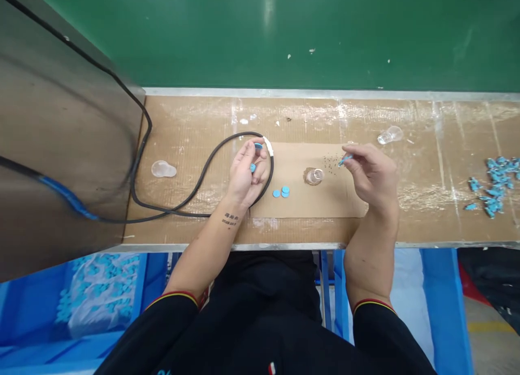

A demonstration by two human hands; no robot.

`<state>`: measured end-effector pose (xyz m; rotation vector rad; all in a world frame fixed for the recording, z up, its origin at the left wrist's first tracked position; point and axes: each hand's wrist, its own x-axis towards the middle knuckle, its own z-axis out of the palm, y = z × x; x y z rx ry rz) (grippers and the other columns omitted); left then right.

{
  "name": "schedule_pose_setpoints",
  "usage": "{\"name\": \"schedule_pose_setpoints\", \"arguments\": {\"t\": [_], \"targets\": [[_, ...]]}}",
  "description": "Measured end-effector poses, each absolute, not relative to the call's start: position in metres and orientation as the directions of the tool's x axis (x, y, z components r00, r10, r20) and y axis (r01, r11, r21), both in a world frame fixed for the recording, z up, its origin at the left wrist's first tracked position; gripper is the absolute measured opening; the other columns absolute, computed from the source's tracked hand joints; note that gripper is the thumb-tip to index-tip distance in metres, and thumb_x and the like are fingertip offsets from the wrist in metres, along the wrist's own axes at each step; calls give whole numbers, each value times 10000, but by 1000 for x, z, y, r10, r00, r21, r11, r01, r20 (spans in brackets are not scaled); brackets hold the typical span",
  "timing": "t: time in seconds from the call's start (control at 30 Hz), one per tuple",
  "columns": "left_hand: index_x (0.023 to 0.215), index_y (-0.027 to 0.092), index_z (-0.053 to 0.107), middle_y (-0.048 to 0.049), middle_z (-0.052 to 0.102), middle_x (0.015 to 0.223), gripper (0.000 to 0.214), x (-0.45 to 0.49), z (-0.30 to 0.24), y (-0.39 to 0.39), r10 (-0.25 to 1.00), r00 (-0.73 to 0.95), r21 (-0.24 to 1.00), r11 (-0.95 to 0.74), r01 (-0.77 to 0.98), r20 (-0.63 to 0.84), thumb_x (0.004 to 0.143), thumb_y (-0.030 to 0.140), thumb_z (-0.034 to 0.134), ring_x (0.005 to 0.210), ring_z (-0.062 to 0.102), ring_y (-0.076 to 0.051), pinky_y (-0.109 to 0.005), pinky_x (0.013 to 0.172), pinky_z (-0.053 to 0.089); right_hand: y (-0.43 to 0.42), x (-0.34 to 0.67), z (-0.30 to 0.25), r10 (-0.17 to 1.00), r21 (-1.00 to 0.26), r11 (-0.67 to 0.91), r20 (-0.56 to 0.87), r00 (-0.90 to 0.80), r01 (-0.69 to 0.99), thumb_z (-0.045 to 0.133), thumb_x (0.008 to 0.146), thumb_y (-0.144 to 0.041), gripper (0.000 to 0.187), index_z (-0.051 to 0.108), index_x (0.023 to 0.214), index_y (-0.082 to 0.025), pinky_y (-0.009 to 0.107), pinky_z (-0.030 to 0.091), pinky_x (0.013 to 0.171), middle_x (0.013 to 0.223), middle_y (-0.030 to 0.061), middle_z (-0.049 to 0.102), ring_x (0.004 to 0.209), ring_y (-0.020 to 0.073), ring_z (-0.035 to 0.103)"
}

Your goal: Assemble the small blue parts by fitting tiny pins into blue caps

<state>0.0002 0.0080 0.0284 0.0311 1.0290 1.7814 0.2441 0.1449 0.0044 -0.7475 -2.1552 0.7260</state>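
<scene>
My left hand (247,172) is raised over the cardboard-covered bench (195,223), fingers curled round small blue round parts, one at the fingertips and one in the palm. My right hand (371,174) pinches a thin blue-tipped tool (345,159) that points at a scatter of tiny dark bits (333,161) on the cardboard sheet. Between the hands lie three blue discs (281,192) and a small clear cup (314,175). A black cable with a white end (268,146) loops behind my left hand.
A steel machine housing (60,147) stands at the left with cables running from it. Clear plastic pieces lie at the left (163,169) and at the back right (390,134). A heap of blue parts (493,185) sits far right. Blue bins (97,299) are under the bench.
</scene>
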Motion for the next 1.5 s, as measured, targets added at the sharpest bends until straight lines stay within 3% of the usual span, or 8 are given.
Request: {"name": "schedule_pose_setpoints", "arguments": {"t": [0.07,0.27,0.47,0.73,1.07,1.5], "targets": [[822,174,682,43,644,672,242,1,29,6,788,-444,670,-54,-740,-427,1042,247,613,308,260,22,-141,329,208,143,244,6,692,-711,650,411,-594,266,773,924,-361,228,749,1138,-288,344,634,747,893,12,760,776,179,729],[864,182,736,36,705,696,98,-1,23,5,822,-424,720,-26,-693,-379,932,120,701,322,262,15,-150,331,205,135,242,18,636,-674,689,385,-669,267,814,892,-305,35,789,869,-312,352,642,655,837,-9,811,730,206,768],[987,226,752,21,777,818,136,-5,14,3,833,-431,758,-22,-652,-347,884,140,769,347,282,4,-172,342,228,133,240,30,611,-677,690,356,-707,256,797,898,-251,95,799,859,-337,383,682,704,879,-22,830,768,227,799],[964,225,757,-10,811,951,146,-5,-1,5,851,-438,772,-64,-633,-289,861,272,850,362,290,16,-189,339,219,131,240,25,604,-661,701,350,-716,268,790,910,-250,85,806,906,-334,372,685,757,893,-23,831,821,220,809],[812,198,678,15,763,771,200,1,11,6,806,-459,723,-56,-689,-374,844,250,868,352,270,7,-188,322,167,132,237,31,611,-677,670,268,-745,306,814,893,-396,70,792,829,-377,419,657,636,818,-21,816,700,240,771],[824,186,639,17,738,779,203,1,10,6,791,-448,703,-32,-710,-416,880,229,829,361,307,13,-190,348,199,130,237,29,599,-673,682,288,-748,287,832,886,-395,82,791,827,-356,394,627,638,811,-11,810,703,219,758]]}}
